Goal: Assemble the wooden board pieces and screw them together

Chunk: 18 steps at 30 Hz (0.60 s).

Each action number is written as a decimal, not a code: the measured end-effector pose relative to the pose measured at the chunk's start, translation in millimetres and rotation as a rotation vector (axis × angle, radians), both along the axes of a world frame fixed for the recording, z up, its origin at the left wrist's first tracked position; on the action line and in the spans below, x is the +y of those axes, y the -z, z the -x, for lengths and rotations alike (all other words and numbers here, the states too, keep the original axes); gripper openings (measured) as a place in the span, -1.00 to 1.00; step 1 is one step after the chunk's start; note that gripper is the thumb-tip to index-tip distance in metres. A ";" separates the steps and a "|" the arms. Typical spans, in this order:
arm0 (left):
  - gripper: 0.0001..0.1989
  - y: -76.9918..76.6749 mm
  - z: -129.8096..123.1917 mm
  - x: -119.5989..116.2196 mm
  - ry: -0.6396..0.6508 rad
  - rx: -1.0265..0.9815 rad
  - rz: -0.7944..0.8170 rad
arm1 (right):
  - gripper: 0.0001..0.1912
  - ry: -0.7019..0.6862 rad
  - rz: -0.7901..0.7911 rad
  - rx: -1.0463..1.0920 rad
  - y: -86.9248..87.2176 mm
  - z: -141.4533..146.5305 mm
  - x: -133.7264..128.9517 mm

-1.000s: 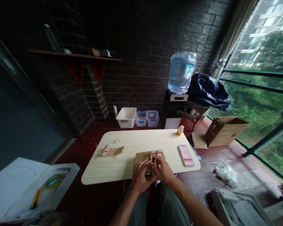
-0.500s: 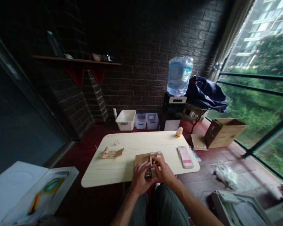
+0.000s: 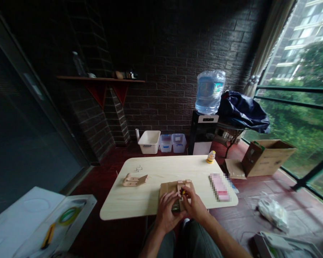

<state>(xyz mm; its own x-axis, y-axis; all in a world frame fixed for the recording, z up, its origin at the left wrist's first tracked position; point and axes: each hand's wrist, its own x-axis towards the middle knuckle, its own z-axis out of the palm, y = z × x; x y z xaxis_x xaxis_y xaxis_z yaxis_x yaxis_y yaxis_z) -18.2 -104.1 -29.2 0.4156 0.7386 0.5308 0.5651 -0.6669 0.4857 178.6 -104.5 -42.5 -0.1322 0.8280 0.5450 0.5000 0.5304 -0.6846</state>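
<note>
Near the front edge of the table lies a flat brown cardboard box (image 3: 168, 187), with a light wooden piece (image 3: 187, 183) with tabs on top of it. My left hand (image 3: 166, 212) is curled over the box's near side, its fingertips against the wooden piece. My right hand (image 3: 197, 207) pinches a small yellow-and-black tool (image 3: 183, 192) at the wooden piece; its exact kind is too small to make out. Between my hands a dark, shiny patch shows on the box. Another wooden assembly (image 3: 134, 180) rests on the left of the table, with thin metal hex keys (image 3: 139, 168) behind it.
On the pale table (image 3: 118, 204) are a yellow-capped bottle (image 3: 211, 157) and a pink blurred item (image 3: 219, 187). An open white case (image 3: 78, 215) stands at left. Behind are plastic bins (image 3: 150, 143) and a water dispenser (image 3: 204, 129); a carton (image 3: 269, 157) sits at right.
The whole view has shifted, so everything appears slightly lower and to the right. Both hands keep nearly the same hold over the box and wooden piece.
</note>
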 end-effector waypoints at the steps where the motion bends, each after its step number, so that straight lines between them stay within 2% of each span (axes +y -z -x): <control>1: -0.40 0.1 0.1 -0.1 0.002 -0.001 0.004 | -0.44 -0.004 -0.001 0.004 2.5 -0.6 0.3; 18: -0.37 3.2 -0.2 1.7 0.005 0.017 0.011 | -0.51 0.042 0.031 0.008 6.4 0.1 -1.1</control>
